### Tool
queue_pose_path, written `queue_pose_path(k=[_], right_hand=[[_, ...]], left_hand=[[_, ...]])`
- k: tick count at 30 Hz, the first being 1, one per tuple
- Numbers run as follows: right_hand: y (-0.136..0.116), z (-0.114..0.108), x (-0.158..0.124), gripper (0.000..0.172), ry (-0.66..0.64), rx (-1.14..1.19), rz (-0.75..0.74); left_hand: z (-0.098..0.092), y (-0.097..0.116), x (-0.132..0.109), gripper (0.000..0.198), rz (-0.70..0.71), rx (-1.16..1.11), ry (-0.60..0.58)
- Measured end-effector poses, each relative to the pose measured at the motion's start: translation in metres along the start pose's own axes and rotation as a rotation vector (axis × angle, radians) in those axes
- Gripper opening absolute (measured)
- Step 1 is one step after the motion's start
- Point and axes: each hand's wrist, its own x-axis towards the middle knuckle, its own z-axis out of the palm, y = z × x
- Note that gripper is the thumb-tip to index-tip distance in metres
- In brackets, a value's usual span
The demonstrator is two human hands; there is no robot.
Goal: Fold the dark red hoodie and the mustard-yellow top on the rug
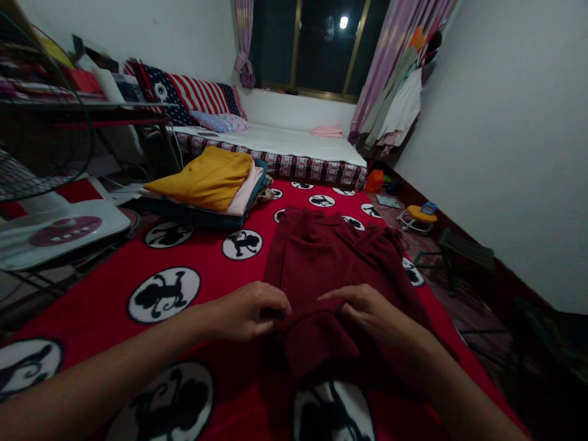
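A maroon garment is spread over a red blanket printed with black figures in white circles. Its exact kind is hard to tell, though it looks like trousers. At its near end, my left hand pinches the left edge of the cloth with curled fingers. On the other side, my right hand grips the same near part between thumb and fingers. Between my hands the cloth is bunched into a fold, and its end hangs toward me.
A stack of folded clothes, topped by a yellow garment, sits on the blanket's far left. Behind stands a bed with cushions. A fan and a loaded table are at left; stools stand at right.
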Motion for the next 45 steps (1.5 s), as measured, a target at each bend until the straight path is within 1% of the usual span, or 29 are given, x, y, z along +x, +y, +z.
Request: queue_pose_path(k=[2,4,6,7,8,10,11,12,13,14,15,17,19,23,25,27,28,30,32,34,36,38,41,43,45], right_hand=[[-0.002,-0.002,-0.008,0.038,-0.076,-0.027,0.039],[-0.003,-0.007,-0.008,0.040,-0.079,-0.032,0.056],[0.000,-0.012,0.003,0.039,0.008,-0.034,0.073],[0.005,-0.015,0.011,0.035,0.089,-0.048,0.085],[0.011,-0.017,0.022,0.032,0.191,-0.071,0.094],[0.030,-0.020,0.046,0.026,0.402,-0.144,0.110],[0.041,-0.021,0.059,0.025,0.492,-0.192,0.121],[0.053,-0.022,0.071,0.025,0.567,-0.250,0.140],[0.063,-0.024,0.082,0.026,0.623,-0.315,0.172],[0.073,-0.026,0.092,0.027,0.652,-0.382,0.223],[0.081,-0.028,0.099,0.028,0.651,-0.442,0.284],[0.092,-0.032,0.107,0.025,0.589,-0.512,0.391],[0.098,-0.036,0.106,0.021,0.536,-0.538,0.453],[0.101,-0.041,0.098,0.024,0.603,-0.715,0.549],[0.100,-0.043,0.100,0.024,0.604,-0.774,0.604],[0.095,-0.044,0.112,0.023,0.606,-0.733,0.599],[0.092,-0.045,0.121,0.022,0.614,-0.689,0.571],[0.085,-0.046,0.143,0.021,0.615,-0.589,0.483],[0.078,-0.047,0.169,0.026,0.595,-0.502,0.422],[0.073,-0.047,0.193,0.034,0.567,-0.469,0.419],[0.070,-0.048,0.212,0.035,0.534,-0.480,0.465],[0.070,-0.049,0.224,0.025,0.491,-0.493,0.515],[0.074,-0.052,0.230,0.012,0.453,-0.495,0.566],[0.076,-0.055,0.232,0.014,0.456,-0.495,0.578],[0.075,-0.058,0.236,0.021,0.489,-0.498,0.550]], left_hand=[[0.001,0.007,-0.006,0.025,-0.028,-0.063,-0.086],[-0.002,0.012,-0.006,0.025,-0.047,-0.118,-0.173],[-0.005,0.014,0.003,0.025,-0.083,-0.149,-0.238],[-0.006,0.012,0.011,0.024,-0.097,-0.131,-0.225],[-0.005,0.009,0.021,0.022,-0.106,-0.084,-0.168],[0.003,-0.002,0.045,0.020,-0.112,0.075,0.053],[0.010,-0.010,0.058,0.021,-0.121,0.158,0.169],[0.018,-0.019,0.070,0.025,-0.145,0.228,0.260],[0.026,-0.027,0.080,0.030,-0.180,0.283,0.321],[0.035,-0.036,0.089,0.036,-0.219,0.329,0.349],[0.043,-0.044,0.095,0.043,-0.255,0.368,0.355],[0.056,-0.055,0.101,0.054,-0.290,0.428,0.336],[0.063,-0.061,0.101,0.056,-0.278,0.467,0.320],[0.066,-0.062,0.096,0.057,-0.233,0.495,0.293],[0.066,-0.062,0.096,0.057,-0.225,0.501,0.281],[0.066,-0.062,0.096,0.057,-0.217,0.507,0.283],[0.067,-0.062,0.097,0.058,-0.212,0.512,0.287],[0.068,-0.063,0.097,0.057,-0.210,0.522,0.294],[0.068,-0.062,0.096,0.057,-0.215,0.526,0.296],[0.068,-0.061,0.096,0.056,-0.220,0.518,0.289],[0.067,-0.058,0.096,0.058,-0.231,0.499,0.290],[0.065,-0.055,0.096,0.066,-0.263,0.485,0.333],[0.064,-0.052,0.097,0.089,-0.361,0.487,0.462],[0.065,-0.053,0.097,0.095,-0.411,0.481,0.514],[0.068,-0.056,0.098,0.091,-0.424,0.460,0.506]])
